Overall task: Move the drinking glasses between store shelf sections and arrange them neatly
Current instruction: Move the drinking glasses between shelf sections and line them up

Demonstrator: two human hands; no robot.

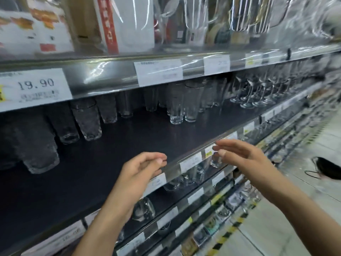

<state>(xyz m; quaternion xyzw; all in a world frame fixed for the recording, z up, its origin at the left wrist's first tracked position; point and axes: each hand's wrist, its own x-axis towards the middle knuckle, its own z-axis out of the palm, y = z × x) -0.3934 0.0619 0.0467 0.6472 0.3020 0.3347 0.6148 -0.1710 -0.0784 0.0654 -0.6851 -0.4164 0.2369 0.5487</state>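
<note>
Over the front edge of the dark shelf (129,145), left hand (144,169) and right hand (243,156) hover empty, fingers relaxed, probably poised to reach the clear tumblers (177,104) grouped at its back.

Shop: price-tagged shelves (118,74) of glassware (177,104)

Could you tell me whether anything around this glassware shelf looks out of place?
A black looped object lies on the aisle floor at right, too blurred to identify. The glasses on the dark shelf look upright.
</note>
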